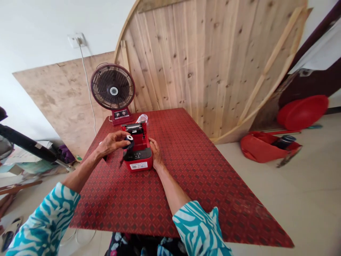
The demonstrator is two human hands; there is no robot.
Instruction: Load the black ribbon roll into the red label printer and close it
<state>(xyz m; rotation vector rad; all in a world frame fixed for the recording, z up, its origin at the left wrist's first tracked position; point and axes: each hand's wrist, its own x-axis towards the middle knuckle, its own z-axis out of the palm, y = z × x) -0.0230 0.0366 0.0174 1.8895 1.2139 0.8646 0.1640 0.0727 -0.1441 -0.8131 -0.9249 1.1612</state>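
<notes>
A red and black label printer (137,155) stands on the red patterned table (191,177), its lid raised at the back and its inside showing. In my left hand (113,143) is a small black roll (129,143) with a white core, pinched between thumb and fingers over the printer's left side. A dark strip hangs near the printer's left front corner. My right hand (156,153) rests against the printer's right side and steadies it, some fingers hidden behind the wall. Part of a small dark object shows under my left wrist; I cannot make out what it is.
Behind the printer lies a clear plastic bottle (143,118). A dark red fan (113,89) stands at the table's far left corner, near a cord hanging from a wall socket (77,40). A large round wooden board (191,60) leans on the wall. A red bag (257,147) sits on the floor.
</notes>
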